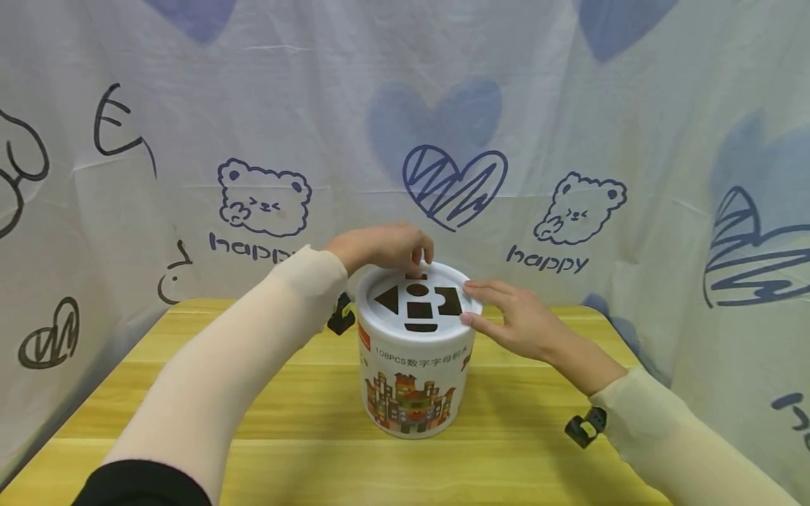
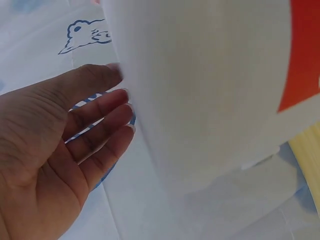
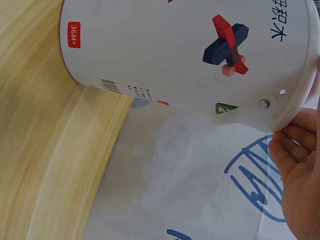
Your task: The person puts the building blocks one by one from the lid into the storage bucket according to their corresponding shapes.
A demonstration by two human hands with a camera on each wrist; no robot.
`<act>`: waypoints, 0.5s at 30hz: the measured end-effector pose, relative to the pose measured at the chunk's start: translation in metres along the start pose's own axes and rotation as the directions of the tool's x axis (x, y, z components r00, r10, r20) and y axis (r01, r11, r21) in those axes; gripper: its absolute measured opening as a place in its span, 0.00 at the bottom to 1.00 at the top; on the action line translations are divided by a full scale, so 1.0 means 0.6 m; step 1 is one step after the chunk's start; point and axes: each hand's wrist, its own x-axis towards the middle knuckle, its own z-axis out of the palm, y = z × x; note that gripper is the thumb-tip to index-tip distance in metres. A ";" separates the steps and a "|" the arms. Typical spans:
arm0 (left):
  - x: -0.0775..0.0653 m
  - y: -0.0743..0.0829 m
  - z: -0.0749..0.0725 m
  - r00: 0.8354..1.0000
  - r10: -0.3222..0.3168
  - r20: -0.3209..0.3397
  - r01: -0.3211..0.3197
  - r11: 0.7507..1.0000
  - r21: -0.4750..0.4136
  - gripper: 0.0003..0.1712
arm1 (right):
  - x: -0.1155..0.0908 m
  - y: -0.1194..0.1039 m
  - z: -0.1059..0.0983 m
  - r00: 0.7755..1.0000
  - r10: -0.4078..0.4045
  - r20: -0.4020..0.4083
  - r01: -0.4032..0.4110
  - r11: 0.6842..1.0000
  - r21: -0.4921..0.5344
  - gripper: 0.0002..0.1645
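A white cylindrical bucket of building blocks stands upright on the table. Its white lid has several shaped cutouts: a triangle, a circle, a square and others. Over the far side of the lid reaches my left hand, with bent fingers at the back rim. Seen from the left wrist, that hand's thumb and fingers extend loosely to the bucket's edge; part of the hand is hidden. My right hand rests its fairly straight fingers and thumb against the lid's right rim. In the right wrist view, fingertips touch that rim.
The yellow wood-grain table carries the bucket near its far edge. Behind it hangs a pale curtain printed with hearts, bears and lettering. Black mounts, such as the right wrist one, sit on both wrists.
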 end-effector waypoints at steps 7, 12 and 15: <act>-0.026 -0.001 -0.014 0.996 0.046 -0.072 -0.048 0.998 -0.027 0.18 | 0.000 -0.001 0.000 1.000 0.015 0.009 -0.015 1.000 0.006 0.36; -0.060 -0.001 -0.025 0.987 0.072 -0.140 -0.079 0.996 -0.043 0.22 | 0.000 -0.002 -0.002 1.000 0.013 0.015 -0.014 1.000 0.014 0.36; -0.079 -0.005 -0.024 0.980 0.080 -0.182 -0.091 0.994 -0.055 0.25 | 0.000 -0.001 -0.002 1.000 0.008 0.014 -0.008 1.000 0.013 0.36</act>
